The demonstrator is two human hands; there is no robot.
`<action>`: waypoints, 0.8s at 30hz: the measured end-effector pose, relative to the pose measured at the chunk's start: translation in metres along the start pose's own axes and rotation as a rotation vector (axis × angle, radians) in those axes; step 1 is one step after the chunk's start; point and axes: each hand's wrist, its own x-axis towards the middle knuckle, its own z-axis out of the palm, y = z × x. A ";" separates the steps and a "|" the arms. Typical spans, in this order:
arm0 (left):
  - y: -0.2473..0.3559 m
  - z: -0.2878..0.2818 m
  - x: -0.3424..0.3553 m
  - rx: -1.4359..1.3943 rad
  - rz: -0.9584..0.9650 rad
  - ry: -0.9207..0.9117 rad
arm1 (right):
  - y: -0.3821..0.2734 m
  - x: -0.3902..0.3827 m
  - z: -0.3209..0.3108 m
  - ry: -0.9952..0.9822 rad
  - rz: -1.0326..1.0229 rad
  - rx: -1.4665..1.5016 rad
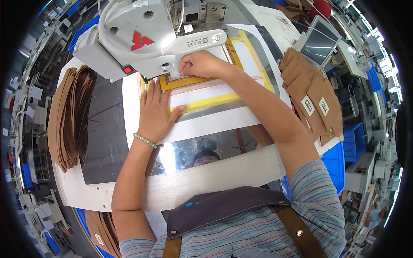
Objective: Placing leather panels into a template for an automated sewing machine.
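Note:
My left hand (pixel 157 112), with a beaded bracelet on the wrist, lies with fingers apart on a white template (pixel 200 122) edged with yellow and pink strips, below the needle area of a white sewing machine (pixel 124 34). My right hand (pixel 200 64) is beside the machine head, fingers curled together over the inner orange-yellow frame (pixel 235 58); what its fingertips hold, if anything, is hidden. A shiny metal plate (pixel 223 150) under the template reflects part of a person.
Brown fabric pieces stand stacked at left (pixel 64 116), lower left (pixel 99 228) and, with white labels, at right (pixel 301 81). A screen (pixel 318 38) stands behind the right pile. Blue bins (pixel 352 142) sit farther right, and another person (pixel 376 215) appears at the far right.

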 end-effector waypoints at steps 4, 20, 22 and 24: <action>-0.002 0.000 0.001 0.011 -0.003 -0.009 | -0.002 -0.002 -0.004 -0.037 0.005 -0.005; 0.004 0.001 0.000 0.021 -0.003 0.032 | 0.036 -0.051 -0.093 -0.057 0.101 -0.329; 0.003 0.002 0.000 0.035 0.000 0.037 | 0.031 -0.058 -0.091 -0.054 0.122 -0.347; 0.003 0.002 0.000 0.048 0.008 0.042 | 0.028 -0.062 -0.090 -0.047 0.146 -0.363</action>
